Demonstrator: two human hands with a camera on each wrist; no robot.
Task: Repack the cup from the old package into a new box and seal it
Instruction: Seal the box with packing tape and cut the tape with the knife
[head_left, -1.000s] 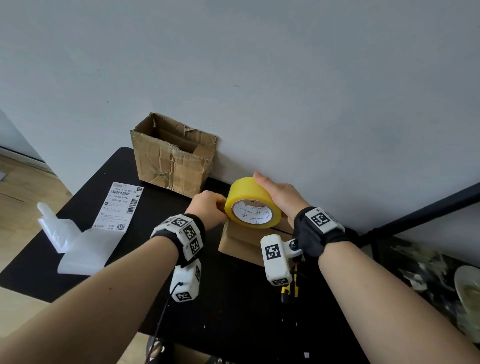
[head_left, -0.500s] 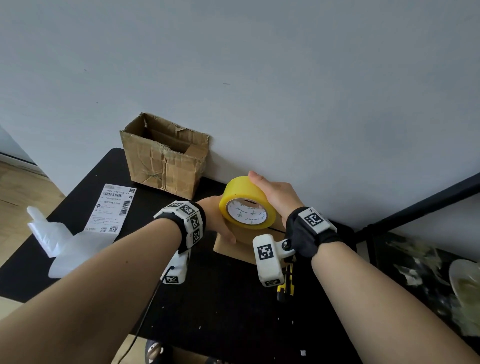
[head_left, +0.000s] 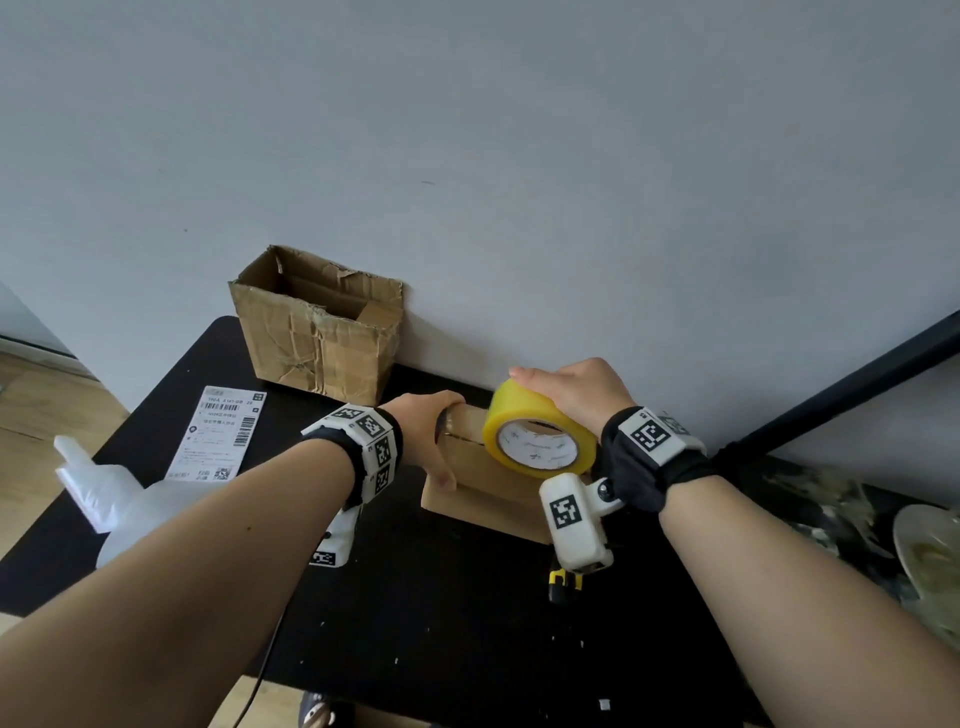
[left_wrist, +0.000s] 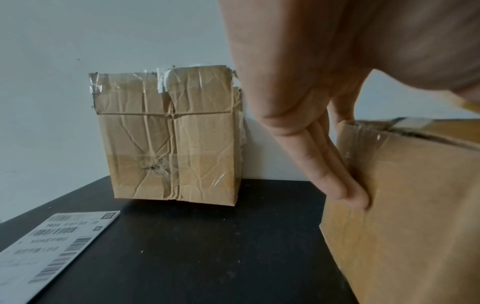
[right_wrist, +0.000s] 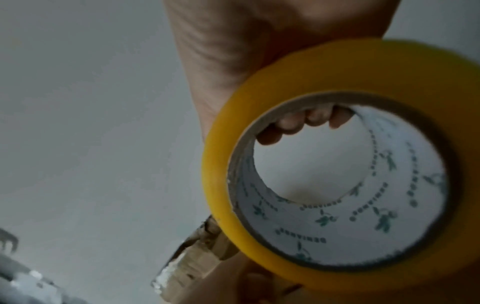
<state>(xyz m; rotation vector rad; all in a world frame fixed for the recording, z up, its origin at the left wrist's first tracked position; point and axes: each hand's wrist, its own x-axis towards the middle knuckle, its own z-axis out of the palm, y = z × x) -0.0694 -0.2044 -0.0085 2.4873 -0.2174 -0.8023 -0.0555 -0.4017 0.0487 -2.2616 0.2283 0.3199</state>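
A new brown box (head_left: 480, 486) stands on the black table (head_left: 467, 649) near the wall, flaps closed, with clear tape over its left top edge (left_wrist: 369, 133). My left hand (head_left: 428, 434) lies over the box's left end, its straight fingers (left_wrist: 337, 185) pressing flat on the side. My right hand (head_left: 576, 387) holds a yellow tape roll (head_left: 537, 434) upright on the box top, its fingertips (right_wrist: 298, 121) curled into the core. The old crumpled box (head_left: 319, 332) stands open-topped at the back left. No cup shows in any view.
A shipping label (head_left: 218, 431) and a white plastic wrap (head_left: 119, 499) lie at the table's left. A yellow-black cutter (head_left: 563, 584) lies in front of the new box. A black rail (head_left: 857, 384) and a plate (head_left: 930, 561) are on the right.
The tape roll has moved right along the box top. My left hand has left the roll and dropped onto the box's left end.
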